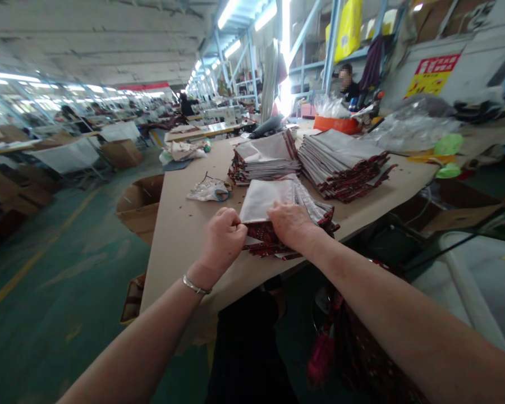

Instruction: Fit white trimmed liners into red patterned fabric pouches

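Note:
In front of me on the table lies a stack of folded fabric pieces (315, 203), pale grey with dark red patterned edges. My left hand (225, 233) is closed, pinching the near left corner of the top fabric piece (261, 196). My right hand (292, 224) presses on the near edge of the same piece, its fingers curled over the fabric. Dark red patterned cloth shows under that edge, between my hands. Behind stand two more stacks, a left fabric stack (263, 154) and a larger right fabric stack (340, 160).
A crumpled white cloth (210, 189) lies left of the stack on the brown table (172, 235). Cardboard boxes stand at the left (141, 205) and right (458, 207). Plastic bags (412, 132) and an orange tray (336, 124) sit farther back. A co-worker (349, 84) is behind them.

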`<move>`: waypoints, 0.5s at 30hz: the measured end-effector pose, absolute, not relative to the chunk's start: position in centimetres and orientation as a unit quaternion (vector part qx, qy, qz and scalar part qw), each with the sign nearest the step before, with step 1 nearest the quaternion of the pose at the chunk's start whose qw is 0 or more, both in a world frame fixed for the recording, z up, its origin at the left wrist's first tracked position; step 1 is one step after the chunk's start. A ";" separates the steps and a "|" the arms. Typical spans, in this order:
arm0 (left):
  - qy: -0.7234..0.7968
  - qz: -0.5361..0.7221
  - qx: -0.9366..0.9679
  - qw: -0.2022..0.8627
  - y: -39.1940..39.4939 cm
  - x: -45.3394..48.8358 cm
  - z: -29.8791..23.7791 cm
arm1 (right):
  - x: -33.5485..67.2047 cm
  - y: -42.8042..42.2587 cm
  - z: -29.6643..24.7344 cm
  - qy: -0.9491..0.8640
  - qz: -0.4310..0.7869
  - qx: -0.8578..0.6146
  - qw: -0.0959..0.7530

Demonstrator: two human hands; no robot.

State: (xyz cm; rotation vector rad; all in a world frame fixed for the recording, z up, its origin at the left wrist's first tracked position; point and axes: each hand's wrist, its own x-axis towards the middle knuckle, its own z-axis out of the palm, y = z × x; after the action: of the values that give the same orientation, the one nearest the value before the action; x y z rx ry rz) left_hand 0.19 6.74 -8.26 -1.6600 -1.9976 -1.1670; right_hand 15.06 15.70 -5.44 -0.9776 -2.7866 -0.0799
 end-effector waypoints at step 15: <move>-0.547 -0.646 -0.261 -0.465 -1.2 11.4 -8.9 | 28.8 4.7 -13.2 -0.882 0.280 -0.324 0.197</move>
State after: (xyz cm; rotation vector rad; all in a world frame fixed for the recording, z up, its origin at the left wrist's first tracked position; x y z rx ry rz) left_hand 11.45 -1.15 -8.86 -1.2101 -2.5379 -2.9966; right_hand 28.81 4.70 -13.22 -0.9069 -2.4684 0.7840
